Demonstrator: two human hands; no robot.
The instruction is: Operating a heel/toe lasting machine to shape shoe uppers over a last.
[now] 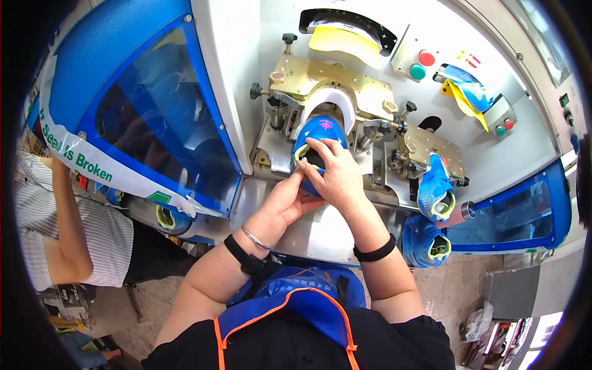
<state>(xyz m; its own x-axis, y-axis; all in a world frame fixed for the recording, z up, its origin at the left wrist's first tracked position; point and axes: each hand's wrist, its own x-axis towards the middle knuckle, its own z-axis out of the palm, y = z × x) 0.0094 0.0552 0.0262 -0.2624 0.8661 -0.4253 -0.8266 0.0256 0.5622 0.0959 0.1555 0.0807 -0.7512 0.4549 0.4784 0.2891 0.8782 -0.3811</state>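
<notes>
A blue shoe (322, 131) with a pink mark and a yellow-green collar lies toe-first in a curved white pad (336, 97) on a brass-coloured machine fixture (311, 73). My left hand (287, 200) grips the heel end from the left and below, its fingers partly hidden. From above, my right hand (339, 176) holds the collar, with fingertips at the shoe's opening. Both hands nearly meet at the heel. The sole and the toe's underside are out of sight.
To the right, a second blue shoe (435, 188) sits at another fixture (428, 148), with a further shoe (424, 242) below it. Red and green buttons (418, 72) are on the back wall. A blue windowed panel (166, 111) flanks the left, where a person in stripes (102, 228) stands.
</notes>
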